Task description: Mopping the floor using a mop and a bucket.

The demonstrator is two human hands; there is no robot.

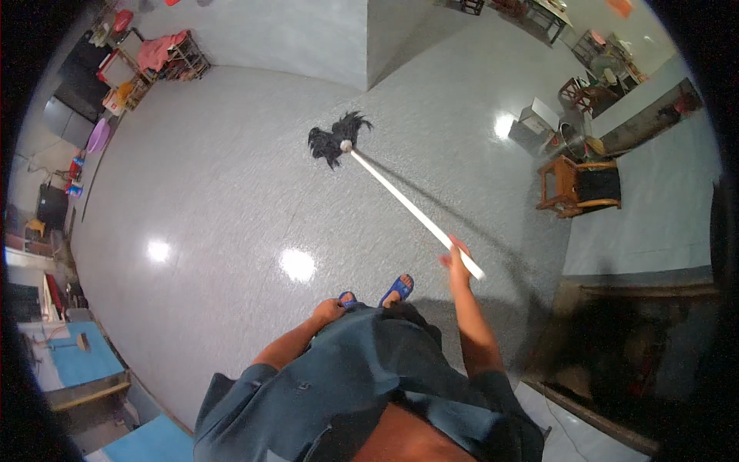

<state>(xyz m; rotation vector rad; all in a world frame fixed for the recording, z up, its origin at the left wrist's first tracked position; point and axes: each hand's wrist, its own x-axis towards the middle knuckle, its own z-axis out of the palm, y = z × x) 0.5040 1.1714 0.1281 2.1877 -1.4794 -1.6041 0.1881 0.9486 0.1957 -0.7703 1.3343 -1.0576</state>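
A mop with a white handle [408,205] slants across the floor ahead of me. Its black stringy head [329,144] is spread on the wet-looking grey floor, near a wall corner. My right hand [457,260] is wrapped round the handle close to its upper end, which sticks out just past the hand. Beside my front, at about hip height, rests my left hand [329,310], away from the mop; its fingers are too small and partly hidden to make out.
A wooden chair [577,187] stands at the right, with a white box [539,115] beyond it. A wall corner [367,77] juts out ahead. Far left are a cloth-draped rack [173,55] and a purple basin [98,136]. Blue-topped surfaces [85,350] lie at the lower left.
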